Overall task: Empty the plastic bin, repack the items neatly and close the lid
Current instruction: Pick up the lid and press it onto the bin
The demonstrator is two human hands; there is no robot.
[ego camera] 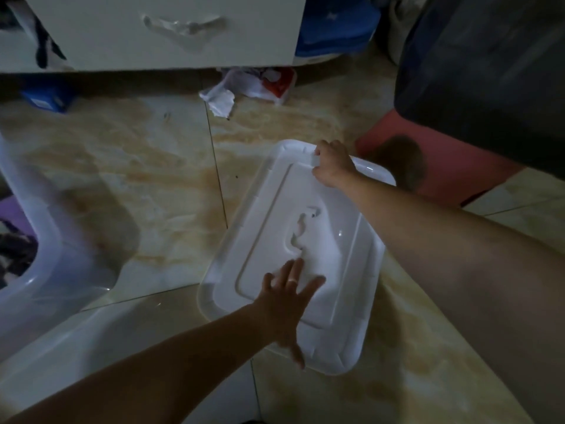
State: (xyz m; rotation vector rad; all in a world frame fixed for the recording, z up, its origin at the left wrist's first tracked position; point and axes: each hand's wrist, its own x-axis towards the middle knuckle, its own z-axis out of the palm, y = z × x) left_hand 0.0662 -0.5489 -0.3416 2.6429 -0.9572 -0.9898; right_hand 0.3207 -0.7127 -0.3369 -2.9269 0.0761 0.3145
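Our left hand [286,296] presses flat, fingers spread, on the lid's [324,234] near end; our right hand [331,163] curls over its far rim. The lid's long axis runs away from us, on the floor [122,166].

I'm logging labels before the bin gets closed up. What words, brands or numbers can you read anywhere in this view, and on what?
Nothing here can be read.
White lid: raised moulded shape only, no lettering visible.
Blue box under the cabinet: pale label patch, too blurred to read.
Red and white packet on the floor: print too blurred to read.
Left hand and right hand cover small parts of the lid.
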